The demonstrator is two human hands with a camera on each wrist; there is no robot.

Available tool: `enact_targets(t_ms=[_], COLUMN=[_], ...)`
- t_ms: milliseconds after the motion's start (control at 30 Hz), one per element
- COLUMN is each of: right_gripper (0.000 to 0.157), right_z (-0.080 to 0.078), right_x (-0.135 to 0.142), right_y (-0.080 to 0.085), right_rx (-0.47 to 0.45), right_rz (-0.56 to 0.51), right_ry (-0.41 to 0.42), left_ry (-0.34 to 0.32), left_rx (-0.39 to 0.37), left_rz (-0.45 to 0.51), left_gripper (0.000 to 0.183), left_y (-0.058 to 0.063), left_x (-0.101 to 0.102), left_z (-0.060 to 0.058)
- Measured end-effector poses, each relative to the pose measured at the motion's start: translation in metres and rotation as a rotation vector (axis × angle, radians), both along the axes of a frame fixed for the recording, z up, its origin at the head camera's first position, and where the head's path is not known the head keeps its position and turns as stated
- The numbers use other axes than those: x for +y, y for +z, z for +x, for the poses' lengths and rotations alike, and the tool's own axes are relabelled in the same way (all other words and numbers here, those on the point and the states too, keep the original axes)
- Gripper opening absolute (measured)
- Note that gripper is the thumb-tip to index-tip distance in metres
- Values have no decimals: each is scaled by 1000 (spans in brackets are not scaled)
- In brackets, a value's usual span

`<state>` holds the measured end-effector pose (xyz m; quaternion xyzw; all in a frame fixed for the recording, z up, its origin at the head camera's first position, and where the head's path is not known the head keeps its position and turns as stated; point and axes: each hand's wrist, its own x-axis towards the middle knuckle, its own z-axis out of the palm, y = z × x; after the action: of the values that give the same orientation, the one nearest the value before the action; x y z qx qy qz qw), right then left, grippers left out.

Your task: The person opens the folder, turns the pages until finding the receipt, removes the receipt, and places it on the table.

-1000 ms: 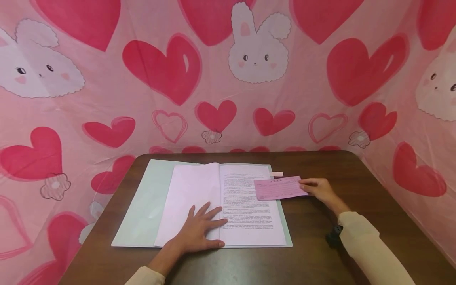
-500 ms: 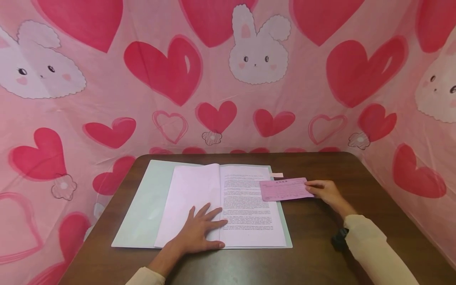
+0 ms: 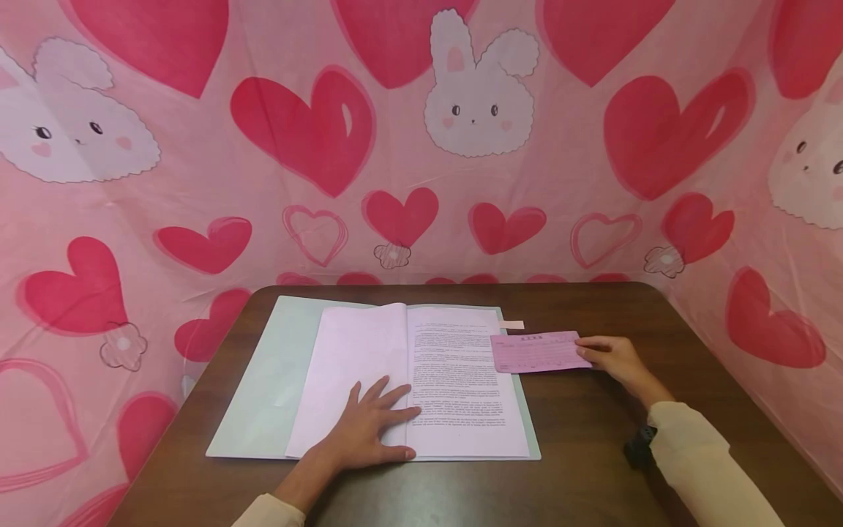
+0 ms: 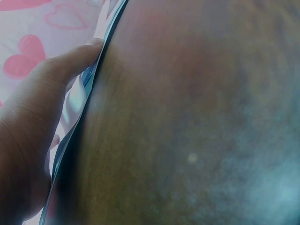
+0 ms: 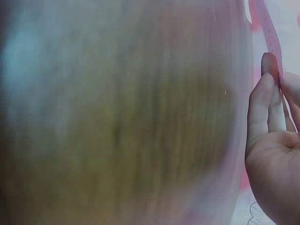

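A pale green document folder (image 3: 260, 380) lies spread on the table with white paper sheets inside, a blank page (image 3: 352, 351) on the left and a printed page (image 3: 454, 366) on the right. My left hand (image 3: 362, 432) rests with spread fingers across the fold between these pages; in the left wrist view its thumb (image 4: 77, 61) lies at the folder's near edge. Between thumb and fingers, my right hand (image 3: 619, 362) pinches the right end of a pink printed slip (image 3: 536, 353). The slip's left end overlaps the printed page and the folder's right edge.
From the folder's upper right edge sticks out a small pale pink tab (image 3: 512, 325). Brown wooden table (image 3: 579, 468) surrounds the folder. A pink cloth (image 3: 553, 176) with hearts and rabbits hangs behind and at both sides.
My right hand has drawn the pink slip to the right and slightly nearer, so it covers less of the printed page. The left hand and folder have stayed in place.
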<state>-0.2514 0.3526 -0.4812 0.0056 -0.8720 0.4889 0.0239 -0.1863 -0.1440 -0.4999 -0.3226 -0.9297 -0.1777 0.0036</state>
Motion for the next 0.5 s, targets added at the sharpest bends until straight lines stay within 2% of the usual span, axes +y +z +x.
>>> enact_targets(t_ms=[233,500], right_gripper=[43,47], right_z=[3,5], right_x=[11,20], right_y=[-2,-1], right_rx=[17,-14], right_rz=[-32,-64], right_ry=[-14,5], left_ry=[2,5], left_rx=[-4,-11], left_rz=[-1,-9], left_gripper=[71,71], left_y=[-1,1], left_x=[0,1], left_z=[1,1])
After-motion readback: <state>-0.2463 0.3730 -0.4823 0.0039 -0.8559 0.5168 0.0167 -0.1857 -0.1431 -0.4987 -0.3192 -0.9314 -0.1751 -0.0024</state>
